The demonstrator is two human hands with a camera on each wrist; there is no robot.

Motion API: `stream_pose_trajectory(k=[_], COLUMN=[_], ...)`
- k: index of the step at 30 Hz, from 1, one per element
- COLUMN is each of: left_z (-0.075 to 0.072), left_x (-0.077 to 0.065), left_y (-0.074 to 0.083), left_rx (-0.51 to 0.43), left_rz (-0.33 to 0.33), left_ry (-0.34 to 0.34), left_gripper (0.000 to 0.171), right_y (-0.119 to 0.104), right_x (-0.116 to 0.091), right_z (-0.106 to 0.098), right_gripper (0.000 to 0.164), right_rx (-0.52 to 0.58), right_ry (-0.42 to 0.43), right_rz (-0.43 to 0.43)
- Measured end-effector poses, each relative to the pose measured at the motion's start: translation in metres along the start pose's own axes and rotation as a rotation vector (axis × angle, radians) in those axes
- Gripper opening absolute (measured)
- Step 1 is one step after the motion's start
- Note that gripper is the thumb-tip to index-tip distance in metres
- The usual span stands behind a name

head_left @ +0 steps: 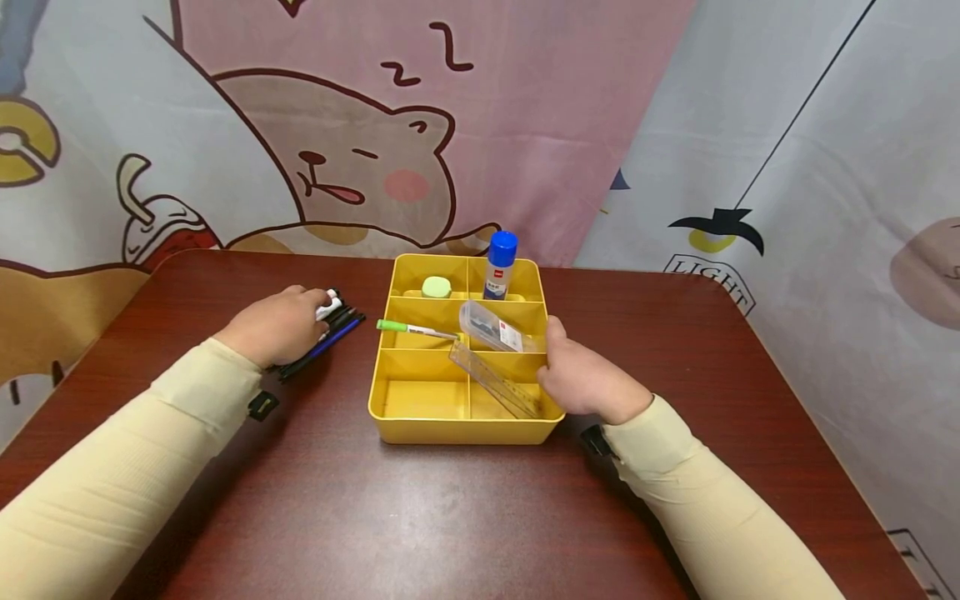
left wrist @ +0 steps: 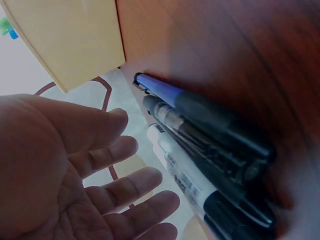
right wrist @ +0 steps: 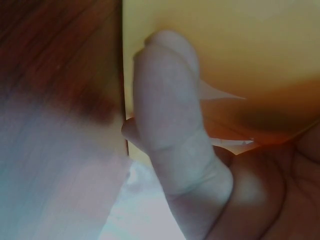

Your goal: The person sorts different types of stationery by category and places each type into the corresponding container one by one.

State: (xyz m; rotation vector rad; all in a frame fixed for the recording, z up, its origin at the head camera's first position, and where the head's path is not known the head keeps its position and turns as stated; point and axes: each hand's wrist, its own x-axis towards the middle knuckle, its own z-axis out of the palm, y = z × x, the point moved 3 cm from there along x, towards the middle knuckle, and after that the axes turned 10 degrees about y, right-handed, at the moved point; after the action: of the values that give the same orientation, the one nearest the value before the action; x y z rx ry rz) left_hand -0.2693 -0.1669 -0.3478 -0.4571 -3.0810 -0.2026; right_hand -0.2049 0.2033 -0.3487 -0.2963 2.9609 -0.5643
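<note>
My left hand [head_left: 281, 325] is over a bunch of pens at the tray's left, its fingers loosely bent. In the left wrist view those fingers stand apart from the pens: a white marker [left wrist: 182, 162] with a black end, a blue-and-black pen [left wrist: 160, 90] and dark pens [left wrist: 195, 142] lie side by side. My right hand [head_left: 592, 375] holds the right rim of a yellow compartment tray [head_left: 461, 431], thumb over the edge and fingers along the outer wall. Within the tray are a clear ruler [head_left: 491, 379], a clear plastic case [head_left: 487, 325] and a glue stick [head_left: 500, 267].
A green-capped pen [head_left: 412, 329] lies across the tray's middle divider. A pale green-topped item [head_left: 436, 287] sits in the back left compartment. The tray stands on a dark red-brown table [head_left: 465, 517], with a cartoon-printed cloth [head_left: 540, 108] hanging behind it.
</note>
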Motion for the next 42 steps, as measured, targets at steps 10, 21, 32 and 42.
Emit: stream_pose_trajectory(k=[10, 21, 32, 42], left_z=[0.006, 0.007, 0.007, 0.011], left_x=[0.002, 0.003, 0.004, 0.005], left_y=[-0.008, -0.012, -0.018, -0.025], left_rx=[-0.007, -0.012, -0.019, -0.029], left_rz=[-0.005, 0.004, -0.006, -0.041], left_ry=[-0.007, 0.031, 0.071, 0.067], left_gripper=[0.047, 0.040, 0.033, 0.031], right_y=[0.000, 0.000, -0.001, -0.001], right_x=[0.000, 0.000, 0.000, 0.000], right_z=[-0.001, -0.001, -0.002, -0.001], right_gripper=[0.064, 0.063, 0.061, 0.061], right_rx=[0.008, 0.013, 0.032, 0.030], right_ry=[0.004, 0.003, 0.007, 0.002], right_rz=[0.010, 0.005, 0.011, 0.018])
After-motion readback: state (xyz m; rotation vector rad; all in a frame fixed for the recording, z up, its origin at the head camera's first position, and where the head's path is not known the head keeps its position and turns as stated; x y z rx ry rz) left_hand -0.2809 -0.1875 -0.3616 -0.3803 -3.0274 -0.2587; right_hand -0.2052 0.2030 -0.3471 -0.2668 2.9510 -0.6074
